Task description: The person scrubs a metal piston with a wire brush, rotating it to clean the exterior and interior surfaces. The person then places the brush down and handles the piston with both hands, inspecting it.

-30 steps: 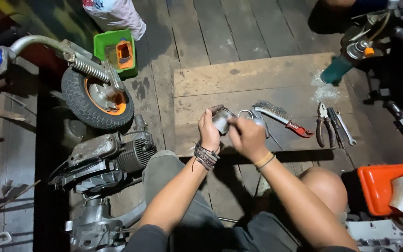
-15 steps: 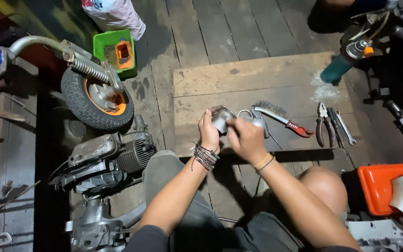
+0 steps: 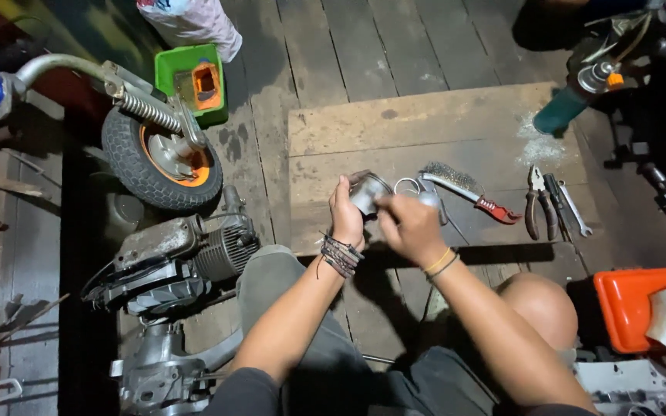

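Both hands have shifted only slightly since the earlier frame. Left hand (image 3: pixel 345 209) grips the small grey metal cylinder (image 3: pixel 367 192) above the wooden board (image 3: pixel 425 123). Right hand (image 3: pixel 410 225), fingers curled, presses against the cylinder's right side. Wire brush (image 3: pixel 468 191) and pliers (image 3: pixel 538 204) lie further right.

The right hand (image 3: pixel 408 225) has slid a little up and across the small metal cylinder (image 3: pixel 367 192), its fingers now blurred against the rim. The left hand (image 3: pixel 346 212) has lifted the piece slightly within its grasp.
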